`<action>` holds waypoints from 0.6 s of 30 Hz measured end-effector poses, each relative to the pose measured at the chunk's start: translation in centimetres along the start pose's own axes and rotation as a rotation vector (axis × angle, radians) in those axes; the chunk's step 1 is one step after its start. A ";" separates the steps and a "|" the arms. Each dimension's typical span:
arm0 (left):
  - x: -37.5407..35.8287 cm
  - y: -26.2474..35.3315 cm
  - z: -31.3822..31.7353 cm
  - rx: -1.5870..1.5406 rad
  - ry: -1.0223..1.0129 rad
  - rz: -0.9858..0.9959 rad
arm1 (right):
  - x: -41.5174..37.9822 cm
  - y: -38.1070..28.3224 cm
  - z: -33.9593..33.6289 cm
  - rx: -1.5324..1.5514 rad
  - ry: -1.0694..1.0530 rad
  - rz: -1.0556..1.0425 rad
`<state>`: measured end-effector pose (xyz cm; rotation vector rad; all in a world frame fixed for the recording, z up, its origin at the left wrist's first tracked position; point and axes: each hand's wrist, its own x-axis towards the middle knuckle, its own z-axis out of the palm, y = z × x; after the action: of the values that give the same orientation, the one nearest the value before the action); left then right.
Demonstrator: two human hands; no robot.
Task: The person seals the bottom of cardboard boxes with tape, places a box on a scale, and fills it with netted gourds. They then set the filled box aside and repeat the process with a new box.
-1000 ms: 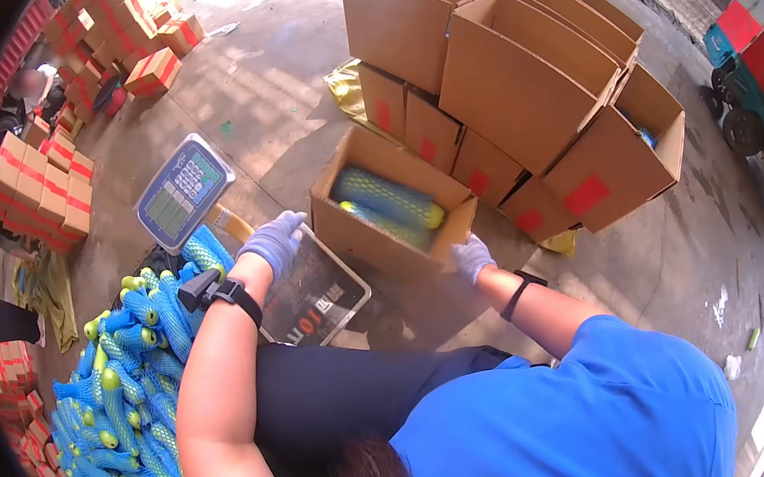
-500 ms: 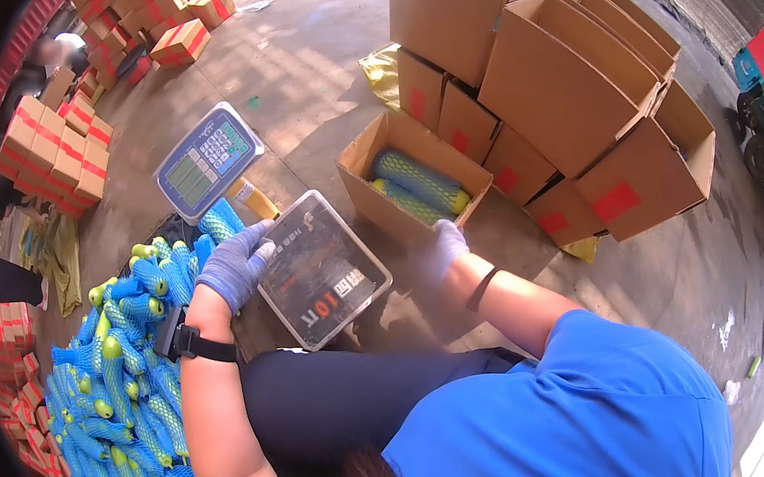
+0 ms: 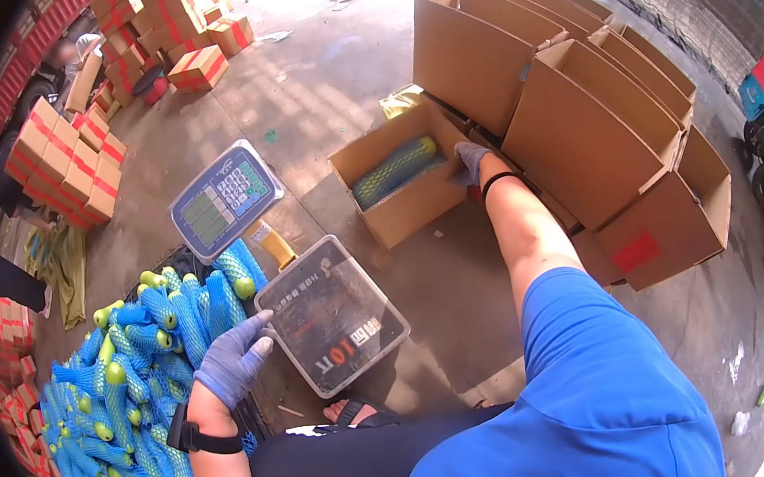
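My left hand (image 3: 236, 362), in a grey-blue glove, is beside the left edge of a weighing scale's platform (image 3: 333, 317). Its fingers are apart and nothing is in them. My right hand (image 3: 472, 161), gloved too, grips the right side of an open cardboard box (image 3: 422, 214). Inside that box lie long green squash (image 3: 397, 171) in blue netting. The scale's display panel (image 3: 226, 201) stands tilted behind the platform, which carries nothing. Left of my left hand is a big heap of netted squash (image 3: 130, 416).
Open cardboard boxes (image 3: 568, 108) are stacked at the right, close to my right arm. Taped cartons (image 3: 68, 164) are piled at the far left, near other people. A sandalled foot (image 3: 358, 410) shows below the scale.
The box has turned, and its squash now slant up to the right. My right hand moved from its near end to its right side. My left hand drew down off the platform's edge.
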<state>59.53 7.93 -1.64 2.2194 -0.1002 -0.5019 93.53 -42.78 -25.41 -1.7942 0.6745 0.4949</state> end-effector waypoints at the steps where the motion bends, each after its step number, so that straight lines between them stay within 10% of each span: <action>1: -0.1 -0.1 -0.1 -0.012 -0.003 -0.006 | 3.6 0.2 0.0 0.059 -0.052 0.028; 5: -1.0 -0.8 -0.2 -0.064 0.020 -0.035 | 2.8 1.9 8.8 0.419 0.513 -0.064; 8: -1.5 -2.0 -0.9 -0.073 0.068 -0.042 | -16.4 -0.3 14.3 0.857 0.119 0.197; 11: -2.2 -3.1 -1.2 -0.197 0.149 -0.079 | -13.5 6.3 22.1 1.203 -0.365 0.170; 18: -9.8 -6.2 -2.3 0.103 0.303 -0.137 | -9.8 0.3 23.9 1.030 -0.310 0.003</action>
<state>50.83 15.90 -1.89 2.3880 0.1901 -0.2322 85.88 -18.19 -26.92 -0.7285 0.5559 0.3165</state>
